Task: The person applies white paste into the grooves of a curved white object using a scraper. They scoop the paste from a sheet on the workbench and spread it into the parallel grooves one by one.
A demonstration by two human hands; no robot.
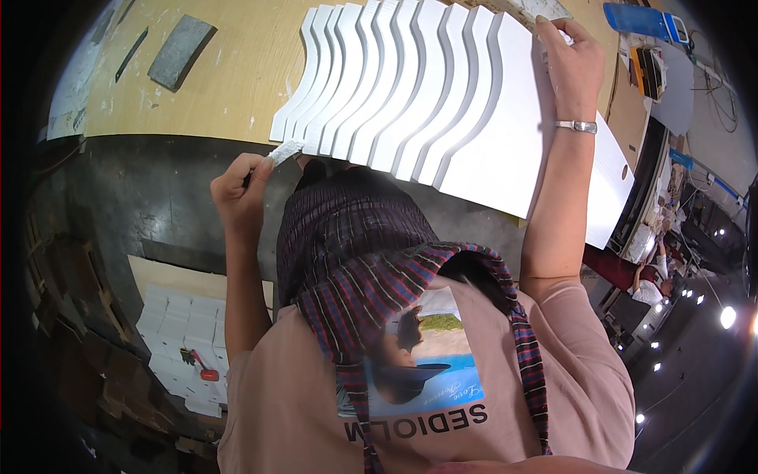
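A row of white panels (505,118) with wavy edges lies overlapped like steps on the wooden table. In my left hand (241,189), closed in a pinch, is a small white strip (286,151) with a rough surface; its exact kind is unclear. The strip's tip is at the near left corner of the panels. My right hand (572,67) is closed at the far right corner of the widest panel, its fingers bent over the edge; the fingertips are partly hidden. A silver watch (576,126) is on my right wrist.
A grey block (181,52) and a thin dark strip (132,54) lie on the wooden table (229,71) at left. Blue plastic (636,21) is at the far right. Below left, white stacked pieces (178,332) carry a red-handled tool (207,374). Another person (651,284) is at right.
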